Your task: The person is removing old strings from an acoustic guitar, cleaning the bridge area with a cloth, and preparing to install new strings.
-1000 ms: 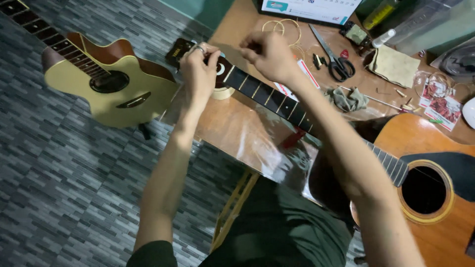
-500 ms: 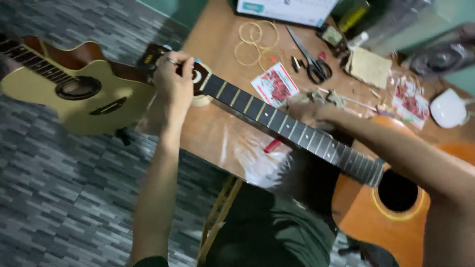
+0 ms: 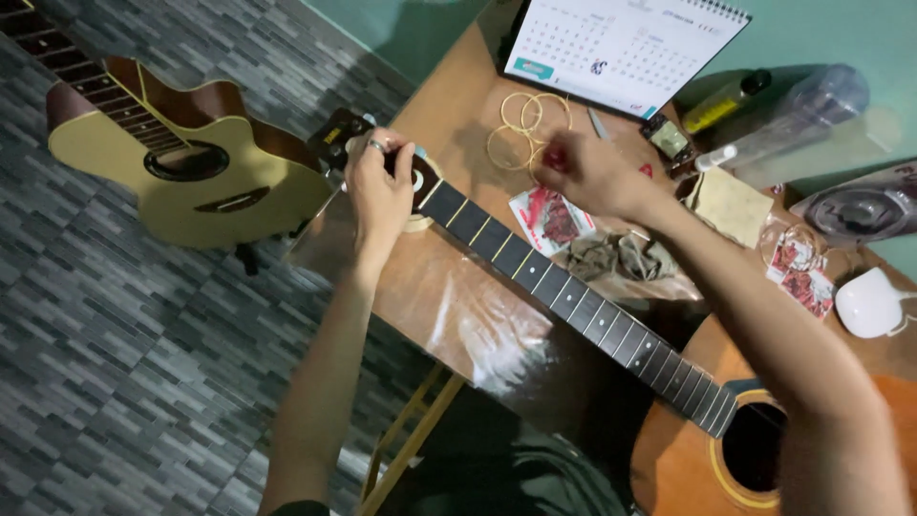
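**Head view: two hands at work over an orange acoustic guitar on a wooden table**

The head camera looks down on an orange-brown guitar (image 3: 688, 459) lying across a wooden table (image 3: 449, 296), its dark fretboard (image 3: 573, 301) running up and left to the headstock (image 3: 339, 134), which pokes past the table's left edge. The left hand (image 3: 379, 191) is curled over the top of the neck where it meets the headstock, fingers wrapped and closed on it (a ring shows on one finger). A roll of pale tape (image 3: 420, 222) sits under the neck just beside that hand.

The right hand (image 3: 587, 177) is held over the table beyond the neck, well apart from the left, fingers bunched together around something small and reddish; it is blurred, so what it pinches cannot be told. Just beside it lie coiled guitar strings (image 3: 521, 129), and below it a red and white packet (image 3: 552, 218) and a crumpled grey cloth (image 3: 611, 258).

Further back stand a desk calendar (image 3: 621, 48) and a clear plastic bottle (image 3: 793, 119). A white mug (image 3: 869, 304) sits at the right edge, near another red packet (image 3: 800, 272).

On the grey patterned floor (image 3: 115, 363) to the left rests a second, cream-coloured guitar (image 3: 191, 186), apart from the table.
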